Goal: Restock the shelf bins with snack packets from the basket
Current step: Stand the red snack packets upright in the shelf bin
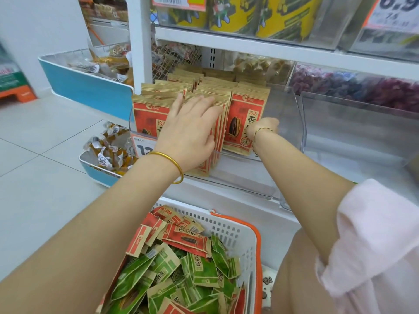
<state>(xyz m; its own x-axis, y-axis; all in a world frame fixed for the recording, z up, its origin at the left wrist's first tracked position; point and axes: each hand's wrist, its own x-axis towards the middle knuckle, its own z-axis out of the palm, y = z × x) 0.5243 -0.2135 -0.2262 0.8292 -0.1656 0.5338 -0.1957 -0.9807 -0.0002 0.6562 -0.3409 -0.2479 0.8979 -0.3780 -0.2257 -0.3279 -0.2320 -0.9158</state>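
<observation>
Starting wide, where does the stock sit?

The white shelf [249,45] is straight ahead of you; the basket [235,230] is below it, close in, between your forearms. Red packets [188,240] lie loose at its far end, green packets [199,270] nearer you, flat and pointing every way.

And the bin?

The clear bin [283,105] sits on the shelf just above the basket's far rim. Its filed packets [243,123] stand upright, long axis vertical, faces towards you, in rows running back into the shelf.

Which hand is nearer the next packet?

Your left, I judge. Your left hand [192,130] lies spread, fingers straight, pressing flat on the middle row, and the loose red packets are down and back from it, beside that forearm.

And the right?

Your right hand [263,126] is curled at the front packet of the right-hand row, touching it; its fingers are hidden behind the wrist, so you cannot tell whether they pinch it.

What does the move turn on?

Turning, probably: a basket packet lies flat and askew, so you would have to stand it up, face forward, before it files into a row.
</observation>
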